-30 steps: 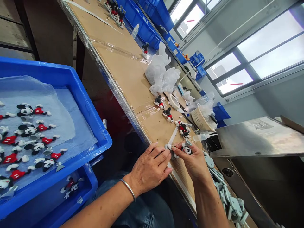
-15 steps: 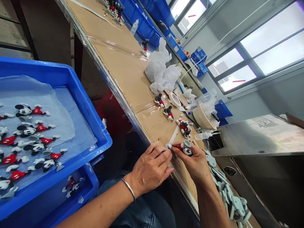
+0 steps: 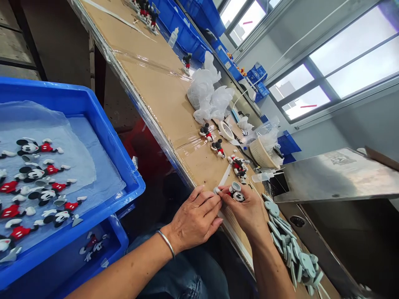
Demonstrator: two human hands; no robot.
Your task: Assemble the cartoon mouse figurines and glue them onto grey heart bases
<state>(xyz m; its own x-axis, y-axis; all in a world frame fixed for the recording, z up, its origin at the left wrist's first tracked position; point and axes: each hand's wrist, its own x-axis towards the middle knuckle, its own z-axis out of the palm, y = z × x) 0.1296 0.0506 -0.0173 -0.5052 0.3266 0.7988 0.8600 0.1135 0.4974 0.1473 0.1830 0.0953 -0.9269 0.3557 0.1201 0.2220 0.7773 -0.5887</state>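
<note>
Both hands meet at the near edge of the brown workbench [image 3: 162, 95]. My right hand [image 3: 245, 209] grips a small mouse figure [image 3: 235, 193] in black, white and red, lying on its side. My left hand [image 3: 196, 218], a silver bangle on its wrist, pinches the figure's white feet end with fingertips together. A white strip [image 3: 225, 176] lies on the bench just beyond the hands. A loose pile of grey flat pieces [image 3: 291, 249] lies to the right of my right forearm.
A blue tray [image 3: 102, 133] at left holds several mouse figures on a thin sheet; another blue tray sits under it. Further along the bench are more figures [image 3: 237, 165], a tape roll [image 3: 226, 131], crumpled white plastic [image 3: 208, 93], a wicker basket [image 3: 260, 155] and a steel-topped box [image 3: 336, 176] at right.
Both hands and the figure have shifted slightly left and away in the picture as the view moved. The grip on the figure looks the same.
</note>
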